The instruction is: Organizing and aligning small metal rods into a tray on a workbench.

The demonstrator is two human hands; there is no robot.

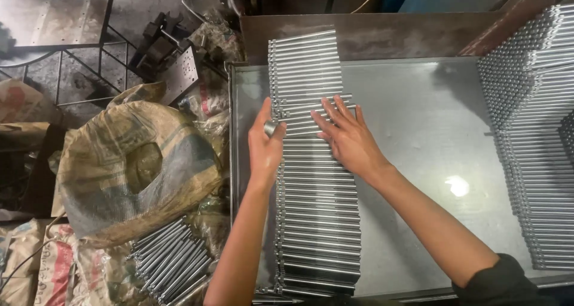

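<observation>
A long row of shiny metal rods (317, 222) lies side by side on a metal tray (418, 132), running from the near edge to the far edge. My left hand (264, 144) presses against the left ends of the rods, its thumb by one rod's round end. My right hand (347, 138) rests flat on top of the row with fingers spread, touching a few rods that sit slightly askew.
A tall stack of similar rods (532, 132) fills the tray's right side. Left of the tray stand an open woven sack (137, 168), a loose bundle of rods (170, 261) and dark metal parts (164, 49) on a dirty floor.
</observation>
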